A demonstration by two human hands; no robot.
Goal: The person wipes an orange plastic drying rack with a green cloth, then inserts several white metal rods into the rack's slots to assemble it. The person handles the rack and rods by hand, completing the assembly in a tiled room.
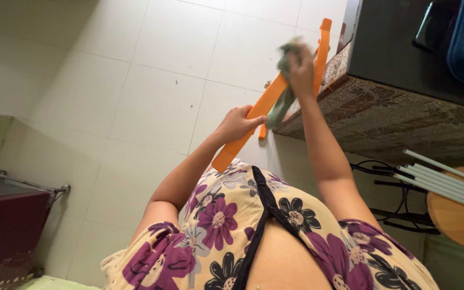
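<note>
- The floor point(151, 91) was of pale square tiles, with a dark counter point(398, 48) at the right.
- The left hand point(237, 123) was closed around an orange plastic frame point(267, 104), holding it up in the air.
- The right hand point(302, 72) pinched a green cloth point(284, 60) against the frame.
- The wiping step seemed under way; next, the cloth probably needed to slide along the bar.

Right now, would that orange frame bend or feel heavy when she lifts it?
Probably stiff: the orange frame keeps straight edges though the left hand grips only one bar. Likely light for its size, since one hand holds it up. The green cloth in the right hand looks floppy, bunched and hanging limp.
</note>
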